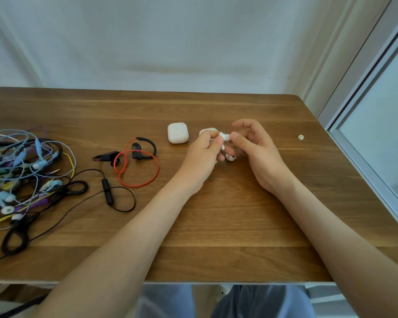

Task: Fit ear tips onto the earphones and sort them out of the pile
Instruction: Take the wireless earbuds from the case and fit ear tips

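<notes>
Left hand (205,148) pinches a white earbud (224,136) while right hand (253,145) pinches an ear tip (233,135) against it, fitting under way; next, a firm push seats it.

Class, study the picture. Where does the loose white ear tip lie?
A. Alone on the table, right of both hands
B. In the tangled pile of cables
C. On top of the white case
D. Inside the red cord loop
A: the loose ear tip lies alone on the table, to the right of the right hand.
</notes>
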Action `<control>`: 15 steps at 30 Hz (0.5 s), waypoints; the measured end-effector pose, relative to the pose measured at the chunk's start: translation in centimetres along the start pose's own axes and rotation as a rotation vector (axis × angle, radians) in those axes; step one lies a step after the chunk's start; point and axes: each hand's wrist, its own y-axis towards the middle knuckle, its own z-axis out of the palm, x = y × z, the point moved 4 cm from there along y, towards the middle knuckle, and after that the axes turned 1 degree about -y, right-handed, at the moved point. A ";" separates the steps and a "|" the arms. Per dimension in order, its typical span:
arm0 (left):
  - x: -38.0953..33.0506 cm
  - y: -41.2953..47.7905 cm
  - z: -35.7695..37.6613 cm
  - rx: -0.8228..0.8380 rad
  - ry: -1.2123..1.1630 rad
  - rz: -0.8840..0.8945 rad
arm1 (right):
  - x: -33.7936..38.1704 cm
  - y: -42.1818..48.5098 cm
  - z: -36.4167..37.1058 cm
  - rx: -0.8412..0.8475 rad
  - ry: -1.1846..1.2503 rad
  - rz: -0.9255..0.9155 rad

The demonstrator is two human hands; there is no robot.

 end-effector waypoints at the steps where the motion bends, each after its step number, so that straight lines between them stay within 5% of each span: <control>1: -0.1 0.0 0.0 0.001 -0.004 0.000 | 0.2 -0.1 0.2 0.027 -0.019 -0.018; 9: -0.1 0.0 -0.2 -0.016 -0.032 -0.026 | 0.5 -0.3 0.0 -0.048 -0.096 -0.009; 15: -0.5 0.0 -0.7 -0.083 -0.291 -0.093 | 0.0 -0.5 0.1 0.155 -0.966 -0.301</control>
